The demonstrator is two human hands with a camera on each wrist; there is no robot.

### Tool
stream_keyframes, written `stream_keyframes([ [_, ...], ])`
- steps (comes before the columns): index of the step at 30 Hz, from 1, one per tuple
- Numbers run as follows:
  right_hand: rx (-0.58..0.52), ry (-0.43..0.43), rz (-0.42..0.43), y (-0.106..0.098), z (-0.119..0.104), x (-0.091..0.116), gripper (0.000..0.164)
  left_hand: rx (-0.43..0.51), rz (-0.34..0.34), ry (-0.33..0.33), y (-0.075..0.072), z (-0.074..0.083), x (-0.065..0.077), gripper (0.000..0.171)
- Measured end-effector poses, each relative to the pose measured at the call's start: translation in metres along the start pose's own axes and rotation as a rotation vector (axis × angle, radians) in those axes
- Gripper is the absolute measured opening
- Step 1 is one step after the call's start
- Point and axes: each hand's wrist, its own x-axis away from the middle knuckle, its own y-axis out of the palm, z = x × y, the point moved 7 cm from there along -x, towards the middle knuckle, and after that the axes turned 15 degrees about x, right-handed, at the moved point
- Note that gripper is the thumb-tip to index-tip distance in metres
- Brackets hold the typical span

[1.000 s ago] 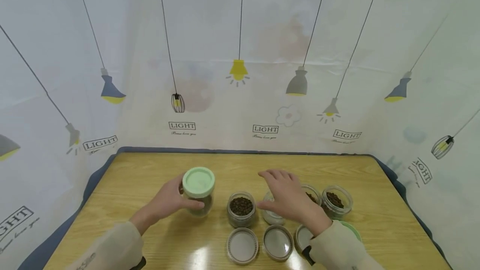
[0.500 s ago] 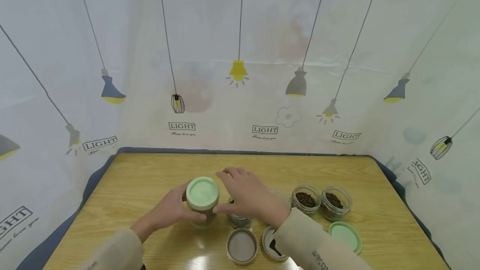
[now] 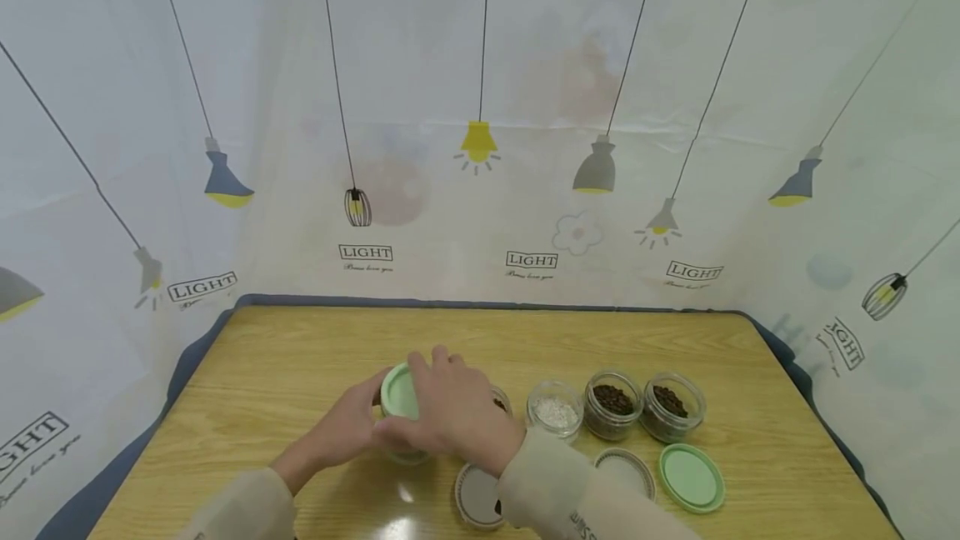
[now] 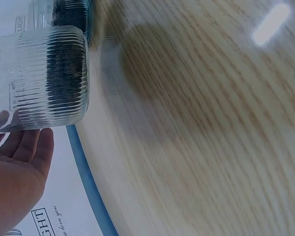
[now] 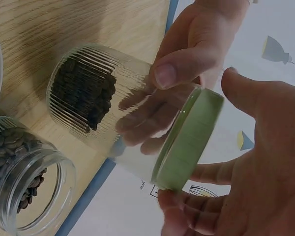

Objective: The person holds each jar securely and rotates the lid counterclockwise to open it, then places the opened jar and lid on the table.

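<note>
A ribbed clear glass jar [image 5: 83, 93] with dark coffee beans at its bottom carries a light green lid [image 5: 191, 137]. My left hand [image 3: 337, 427] grips this jar by its side, just below the lid; the left wrist view shows its fingers [image 4: 27, 147] against the glass. The jar looks raised off the table, its shadow lying apart from its base. From the right, my right hand [image 3: 457, 411] reaches round the green lid, with fingers [image 5: 187, 201] at the lid's edge and the thumb at the opposite side. It partly covers the lid in the head view.
Right of the hands, an open jar of white grains [image 3: 556, 411] and two open jars of beans [image 3: 612, 400] [image 3: 670, 402] stand in a row. Another open bean jar [image 5: 19, 172] is close by the right hand. Nearer lie a green lid [image 3: 692, 477] and pale round lids [image 3: 476, 494].
My right hand has come left from over the row of jars to the green lid. The left hand has shifted slightly right and nearer with the jar.
</note>
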Motion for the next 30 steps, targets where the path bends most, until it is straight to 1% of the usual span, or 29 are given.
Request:
stream_keyframes([
  [2, 0.032, 0.014, 0.016, 0.000, -0.002, -0.002, 0.088, -0.014, 0.016, 0.006, 0.001, -0.003, 0.000, 0.078],
  [5, 0.040, 0.025, 0.037, 0.001, -0.003, -0.004, 0.082, 0.000, 0.037, -0.010, 0.001, -0.006, 0.001, 0.080],
  [9, 0.005, 0.025, 0.065, 0.001, -0.002, -0.007, 0.076, 0.026, 0.056, -0.040, 0.002, -0.008, 0.002, 0.082],
  [11, -0.013, 0.021, 0.076, 0.000, -0.001, -0.008, 0.075, 0.031, 0.062, -0.045, 0.002, -0.008, 0.002, 0.082],
  [16, -0.008, -0.032, 0.102, -0.001, 0.000, -0.009, 0.073, 0.040, 0.067, -0.045, 0.002, -0.007, 0.001, 0.082],
  [23, 0.014, -0.123, 0.164, 0.000, 0.002, -0.014, 0.070, 0.054, 0.063, -0.052, 0.003, -0.007, 0.001, 0.081],
  [30, 0.073, -0.180, 0.195, -0.003, 0.002, -0.014, 0.072, 0.071, 0.060, -0.038, 0.004, -0.006, 0.001, 0.079],
])
